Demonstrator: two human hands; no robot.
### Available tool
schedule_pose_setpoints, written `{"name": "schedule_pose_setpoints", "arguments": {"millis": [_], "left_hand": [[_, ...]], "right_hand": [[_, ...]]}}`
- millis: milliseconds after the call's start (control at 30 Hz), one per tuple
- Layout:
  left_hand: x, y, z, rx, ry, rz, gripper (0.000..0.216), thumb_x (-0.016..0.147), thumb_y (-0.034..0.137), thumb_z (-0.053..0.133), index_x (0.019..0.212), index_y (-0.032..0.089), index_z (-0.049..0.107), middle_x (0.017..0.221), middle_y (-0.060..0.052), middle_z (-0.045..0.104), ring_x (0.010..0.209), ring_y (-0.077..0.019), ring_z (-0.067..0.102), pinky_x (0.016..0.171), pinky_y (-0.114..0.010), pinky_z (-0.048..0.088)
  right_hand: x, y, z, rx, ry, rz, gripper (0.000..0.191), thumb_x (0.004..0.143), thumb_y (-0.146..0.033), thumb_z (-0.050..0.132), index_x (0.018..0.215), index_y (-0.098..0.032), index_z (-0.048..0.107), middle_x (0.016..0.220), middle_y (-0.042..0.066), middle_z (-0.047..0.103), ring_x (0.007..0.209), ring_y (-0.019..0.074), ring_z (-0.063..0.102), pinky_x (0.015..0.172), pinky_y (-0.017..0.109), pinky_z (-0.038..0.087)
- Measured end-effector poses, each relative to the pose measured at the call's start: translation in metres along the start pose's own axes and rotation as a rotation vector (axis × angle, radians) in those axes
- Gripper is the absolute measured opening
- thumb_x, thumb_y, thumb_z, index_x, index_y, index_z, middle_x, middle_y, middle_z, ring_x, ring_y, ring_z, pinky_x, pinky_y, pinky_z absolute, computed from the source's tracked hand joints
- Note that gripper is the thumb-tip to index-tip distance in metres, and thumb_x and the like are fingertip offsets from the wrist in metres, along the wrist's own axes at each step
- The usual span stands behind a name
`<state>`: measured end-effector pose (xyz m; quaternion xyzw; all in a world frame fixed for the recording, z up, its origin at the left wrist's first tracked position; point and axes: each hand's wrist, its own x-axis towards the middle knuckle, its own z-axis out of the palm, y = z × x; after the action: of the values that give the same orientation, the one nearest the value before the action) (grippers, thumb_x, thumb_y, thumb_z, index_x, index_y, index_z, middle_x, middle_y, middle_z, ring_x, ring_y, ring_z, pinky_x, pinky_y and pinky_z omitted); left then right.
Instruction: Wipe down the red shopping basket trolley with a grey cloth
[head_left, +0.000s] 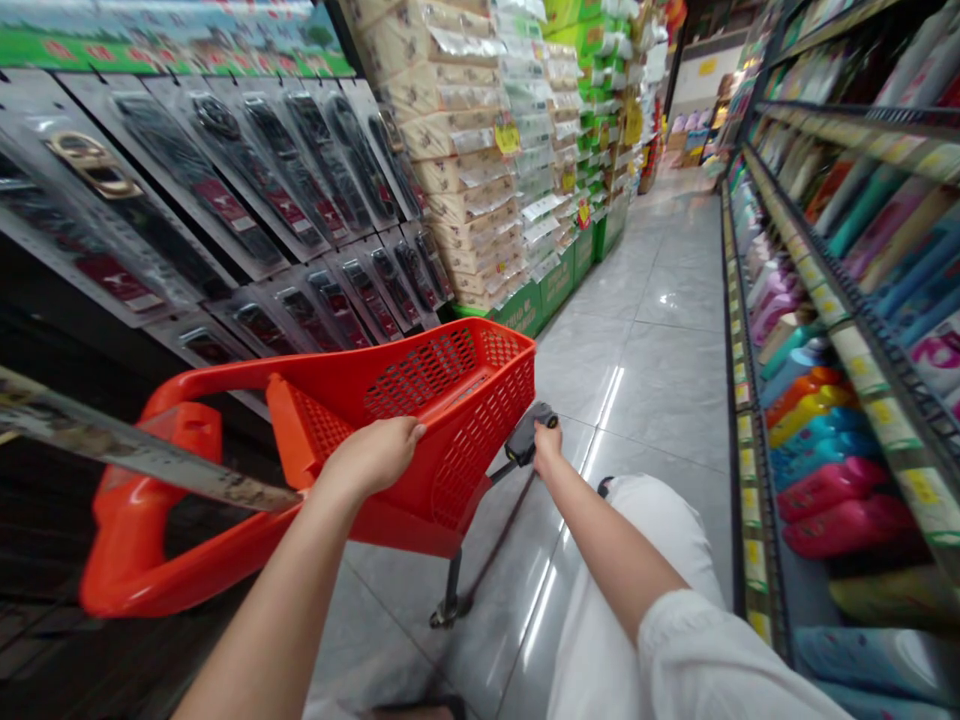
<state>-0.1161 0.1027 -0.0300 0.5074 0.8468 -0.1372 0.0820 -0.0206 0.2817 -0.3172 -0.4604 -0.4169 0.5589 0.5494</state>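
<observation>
A red plastic shopping cart (465, 450) with perforated basket walls stands before me, angled on the tiled floor. My left hand (375, 455) is closed over its near rim, the thumb showing and the other fingers hidden. Lower down, beyond the basket's front corner, my right hand (548, 447) is closed around a dark grey block-like object (529, 435) with small yellow-green marks. A thin dark bar runs from that block toward the cart's underside; I cannot make out its kind. The cart's big looped handle (124, 560) points to the left.
Packaged belts (277, 170) hang on a rack at left. Stacked cartons (472, 190) line the aisle behind the cart. At right, a long shelf (847, 330) holds colourful bottles. A worn pale bar (150, 450) crosses over the cart handle. The grey tiled aisle (660, 270) runs ahead.
</observation>
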Motion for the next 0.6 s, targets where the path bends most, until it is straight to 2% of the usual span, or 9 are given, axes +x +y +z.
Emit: {"name": "schedule_pose_setpoints", "arguments": {"millis": [67, 133, 233, 300, 400, 500, 600], "left_hand": [[-0.003, -0.001, 0.0, 0.012, -0.001, 0.001, 0.048, 0.096, 0.039, 0.024, 0.1, 0.019, 0.067, 0.108, -0.015, 0.072, 0.1, -0.0288, 0.067, 0.078, -0.034, 0.047], [-0.005, -0.002, 0.0, 0.018, -0.011, -0.002, 0.047, 0.096, 0.039, 0.024, 0.099, 0.019, 0.067, 0.108, -0.015, 0.072, 0.1, -0.0292, 0.067, 0.078, -0.035, 0.047], [-0.008, -0.002, 0.0, 0.009, -0.023, -0.018, 0.047, 0.096, 0.038, 0.025, 0.099, 0.018, 0.067, 0.108, -0.015, 0.072, 0.101, -0.0297, 0.067, 0.079, -0.035, 0.047], [-0.008, -0.001, 0.001, 0.003, -0.019, -0.028, 0.046, 0.096, 0.038, 0.026, 0.099, 0.019, 0.068, 0.109, -0.015, 0.072, 0.101, -0.0297, 0.067, 0.079, -0.035, 0.047], [-0.004, 0.002, 0.0, -0.002, -0.008, -0.032, 0.046, 0.095, 0.039, 0.027, 0.099, 0.019, 0.068, 0.108, -0.015, 0.072, 0.099, -0.0291, 0.067, 0.078, -0.035, 0.047], [0.002, 0.005, -0.001, -0.001, -0.007, -0.029, 0.047, 0.095, 0.039, 0.027, 0.101, 0.019, 0.069, 0.11, -0.016, 0.072, 0.1, -0.0297, 0.067, 0.08, -0.036, 0.047], [0.008, 0.005, -0.001, 0.005, -0.008, -0.027, 0.049, 0.094, 0.039, 0.025, 0.105, 0.018, 0.068, 0.113, -0.017, 0.071, 0.105, -0.0318, 0.066, 0.082, -0.038, 0.048]], "right_hand": [[0.019, -0.007, 0.006, 0.074, 0.11, 0.022, 0.032, 0.083, -0.033, 0.045, 0.106, -0.018, 0.062, 0.094, 0.005, 0.071, 0.084, 0.0185, 0.064, 0.075, 0.032, 0.051], [0.032, -0.017, 0.014, 0.116, 0.154, 0.013, 0.037, 0.083, -0.037, 0.047, 0.11, -0.016, 0.062, 0.102, 0.007, 0.071, 0.091, 0.0184, 0.064, 0.082, 0.033, 0.052], [0.035, -0.03, 0.028, 0.179, 0.077, -0.067, 0.042, 0.079, -0.035, 0.055, 0.116, -0.016, 0.063, 0.114, 0.008, 0.07, 0.105, 0.0193, 0.062, 0.093, 0.035, 0.05], [0.026, -0.035, 0.035, 0.175, 0.008, -0.159, 0.048, 0.08, -0.03, 0.054, 0.126, -0.017, 0.06, 0.126, 0.009, 0.066, 0.12, 0.0199, 0.057, 0.104, 0.038, 0.045], [0.001, -0.039, 0.042, 0.042, -0.04, -0.283, 0.056, 0.082, -0.02, 0.047, 0.138, -0.019, 0.052, 0.141, 0.007, 0.055, 0.137, 0.019, 0.044, 0.116, 0.043, 0.032], [-0.03, -0.038, 0.043, -0.115, -0.141, -0.401, 0.063, 0.08, -0.008, 0.042, 0.142, -0.021, 0.048, 0.148, 0.006, 0.049, 0.144, 0.0185, 0.034, 0.121, 0.045, 0.023], [-0.061, -0.03, 0.037, -0.239, -0.311, -0.516, 0.069, 0.078, -0.001, 0.043, 0.143, -0.023, 0.048, 0.155, 0.005, 0.038, 0.148, 0.021, 0.024, 0.121, 0.048, 0.023]]}}
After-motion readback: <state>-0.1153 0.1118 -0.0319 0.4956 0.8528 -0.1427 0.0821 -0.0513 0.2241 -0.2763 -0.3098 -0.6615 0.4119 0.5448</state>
